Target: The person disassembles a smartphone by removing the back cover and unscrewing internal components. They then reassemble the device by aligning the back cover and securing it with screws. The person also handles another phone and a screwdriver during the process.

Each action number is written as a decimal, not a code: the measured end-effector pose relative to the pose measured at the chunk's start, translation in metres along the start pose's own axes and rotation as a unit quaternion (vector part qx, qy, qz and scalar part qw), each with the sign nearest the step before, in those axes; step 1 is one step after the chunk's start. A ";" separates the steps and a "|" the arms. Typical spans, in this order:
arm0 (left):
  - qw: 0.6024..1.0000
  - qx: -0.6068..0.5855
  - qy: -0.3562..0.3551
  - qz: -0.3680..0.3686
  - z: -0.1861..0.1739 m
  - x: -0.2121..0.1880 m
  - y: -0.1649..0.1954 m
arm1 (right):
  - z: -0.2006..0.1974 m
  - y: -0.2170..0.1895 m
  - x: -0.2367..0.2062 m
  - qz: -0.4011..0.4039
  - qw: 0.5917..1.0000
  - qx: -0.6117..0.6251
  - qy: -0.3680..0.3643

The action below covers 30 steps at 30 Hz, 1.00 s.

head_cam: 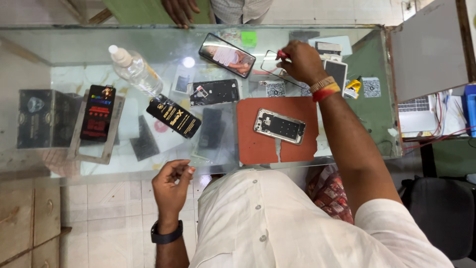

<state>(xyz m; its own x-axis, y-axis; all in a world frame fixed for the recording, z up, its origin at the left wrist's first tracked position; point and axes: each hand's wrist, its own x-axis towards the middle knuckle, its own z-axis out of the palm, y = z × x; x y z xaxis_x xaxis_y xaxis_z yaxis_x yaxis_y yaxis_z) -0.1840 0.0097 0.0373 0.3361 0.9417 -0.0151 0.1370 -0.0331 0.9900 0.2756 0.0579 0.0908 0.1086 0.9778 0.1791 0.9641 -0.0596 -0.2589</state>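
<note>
Right hand (303, 62) reaches across the glass worktop (74, 74) to its far side, fingers closed on a small red-handled tool (282, 54); tool tip sits at the edge of a thin dark-framed glass panel (271, 63) lying flat there. Wrist carries a metal band and a red-and-yellow thread band (325, 89)

Left hand (171, 186) hangs off the near edge of the worktop, over the tiled floor, fingers loosely curled, thumb and fingertips pinched together; cannot tell if anything is between them. Black watch (166, 234) on that wrist

Just near of the right forearm: an orange-red mat (258, 144) with 1 opened phone chassis (279, 126) lying on it, back side up, silver frame, tilted slightly

Left of the right hand: 1 phone (227, 55) with a lit screen, lying diagonally. Nearer, 1 dark phone body (214, 92) flat on the glass, and a black flat package with gold print (173, 115) at an angle. Clear plastic bottle (134, 69) with a white cap lies tilted further left. At the far left a black flat package with red print (98, 113) rests on a grey tray, beside a black box (42, 118)

Right of the right hand: a small dark phone-sized slab (336, 73) and a yellow-black small item (353, 88) on the green surface. Open laptop (416, 111) sits lower, beyond the worktop's right edge

Another person's hand (179, 11) rests on the far side of the worktop
</note>
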 end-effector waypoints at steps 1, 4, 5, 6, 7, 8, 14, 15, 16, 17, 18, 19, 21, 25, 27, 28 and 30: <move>1.000 0.007 0.006 -0.013 0.000 0.003 0.000 | 0.000 0.006 -0.009 0.006 1.000 0.002 -0.011; 1.000 0.003 -0.018 0.000 0.005 0.014 0.002 | 0.004 0.013 -0.028 0.030 0.999 0.018 0.002; 1.000 0.000 -0.028 0.006 0.008 0.017 0.003 | 0.006 0.013 -0.032 0.035 0.999 0.013 0.010; 0.999 -0.003 -0.036 0.012 0.012 0.019 0.004 | 0.008 0.012 -0.033 0.039 0.999 0.008 0.019; 0.999 -0.005 -0.042 0.019 0.015 0.022 0.006 | 0.010 0.010 -0.034 0.041 0.999 0.004 0.029; 0.998 0.003 -0.048 0.027 0.017 0.023 0.008 | 0.012 0.008 -0.035 0.046 0.998 -0.005 0.031; 0.999 0.009 -0.047 0.014 0.019 0.021 0.014 | 0.019 -0.001 -0.032 0.063 0.997 0.007 0.041; 0.999 0.012 -0.045 0.012 0.018 0.019 0.013 | 0.020 -0.001 -0.032 0.062 0.997 0.003 0.036; 0.999 0.016 -0.045 0.008 0.017 0.016 0.012 | 0.022 -0.001 -0.032 0.062 0.998 -0.002 0.029; 0.999 0.013 -0.043 0.009 0.016 0.014 0.011 | 0.024 -0.001 -0.032 0.067 0.997 -0.008 0.022; 0.999 0.011 -0.040 0.008 0.015 0.011 0.009 | 0.025 -0.002 -0.033 0.072 0.997 -0.013 0.013; 0.999 0.008 -0.037 0.009 0.014 0.009 0.007 | 0.027 -0.003 -0.034 0.078 0.997 -0.019 0.005; 0.999 0.012 -0.038 -0.001 0.011 0.007 0.003 | 0.028 -0.002 -0.036 0.053 0.998 -0.019 0.025; 0.999 0.003 -0.034 -0.005 0.006 0.001 -0.001 | 0.026 -0.005 -0.044 0.042 0.999 -0.026 0.019; 1.000 0.004 -0.028 -0.010 0.006 -0.002 0.000 | 0.025 -0.008 -0.047 0.066 0.997 -0.011 0.023; 1.000 0.006 -0.028 -0.011 0.006 -0.003 0.001 | 0.026 -0.010 -0.050 0.081 0.996 -0.003 0.027; 0.999 0.007 -0.033 0.007 0.007 -0.004 0.002 | 0.027 -0.011 -0.052 0.076 0.997 -0.009 0.030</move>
<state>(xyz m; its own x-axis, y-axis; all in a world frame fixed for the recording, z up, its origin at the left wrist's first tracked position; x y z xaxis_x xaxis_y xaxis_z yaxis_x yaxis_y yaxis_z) -0.1784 0.0031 0.0384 0.3987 0.9170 -0.0100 0.1438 -0.0517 0.9882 0.2531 0.0135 0.0589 0.2668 0.9437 0.1958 0.9396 -0.2095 -0.2707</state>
